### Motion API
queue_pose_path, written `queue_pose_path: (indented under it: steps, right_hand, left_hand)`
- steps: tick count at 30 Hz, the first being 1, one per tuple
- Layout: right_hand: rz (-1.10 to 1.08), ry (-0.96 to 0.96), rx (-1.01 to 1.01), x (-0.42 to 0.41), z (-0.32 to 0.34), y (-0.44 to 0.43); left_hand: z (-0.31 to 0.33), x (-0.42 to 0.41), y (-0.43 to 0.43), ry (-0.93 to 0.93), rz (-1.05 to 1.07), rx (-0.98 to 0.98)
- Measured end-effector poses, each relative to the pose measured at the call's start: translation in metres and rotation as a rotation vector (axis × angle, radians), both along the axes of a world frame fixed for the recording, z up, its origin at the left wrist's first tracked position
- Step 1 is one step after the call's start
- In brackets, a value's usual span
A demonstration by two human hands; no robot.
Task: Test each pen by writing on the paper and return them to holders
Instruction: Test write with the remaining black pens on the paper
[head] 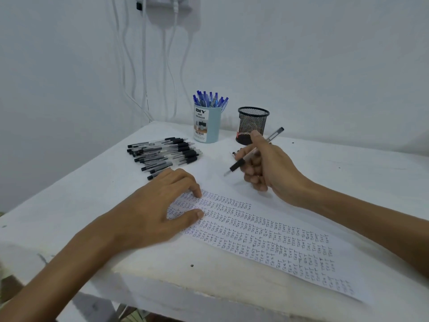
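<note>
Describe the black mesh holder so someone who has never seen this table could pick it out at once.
Look to the far edge of the white table, near the wall. Two cups stand there side by side: the black mesh holder is the right-hand one, just beyond the right hand. Unlike the light blue holder crowded with blue pens, it is see-through wire with no pens sticking out.

Left hand [160,203] flat, fingers spread; right hand [267,168] raised, curled closed.

Head-worn view, angled down, close over white table [348,163]
</note>
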State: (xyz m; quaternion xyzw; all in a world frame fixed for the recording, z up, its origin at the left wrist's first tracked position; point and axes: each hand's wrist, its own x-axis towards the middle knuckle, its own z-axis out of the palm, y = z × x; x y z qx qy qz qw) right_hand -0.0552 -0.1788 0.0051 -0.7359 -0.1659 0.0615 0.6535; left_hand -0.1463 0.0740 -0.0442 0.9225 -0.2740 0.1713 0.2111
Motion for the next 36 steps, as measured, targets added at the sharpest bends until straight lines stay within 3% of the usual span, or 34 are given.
queue_pose_path:
  steps: [4,12,24,36]
  right_hand:
    - [0.103,0.068,-0.016,-0.011,-0.004,-0.013]
    - [0.259,-0.022,-0.219,-0.020,-0.012,-0.035]
    - [0.164,-0.267,-0.328,-0.022,-0.021,-0.040]
    - [0.196,-0.264,-0.343,-0.024,-0.019,-0.039]
  left_hand:
    - [0.000,0.000,0.000,0.000,0.004,0.002]
    - [-0.001,0.001,0.001,0.003,-0.004,-0.006]
    - [-0.001,0.002,0.001,-0.006,-0.006,0.007]
    - [-0.002,0.001,0.002,-0.012,-0.004,0.005]
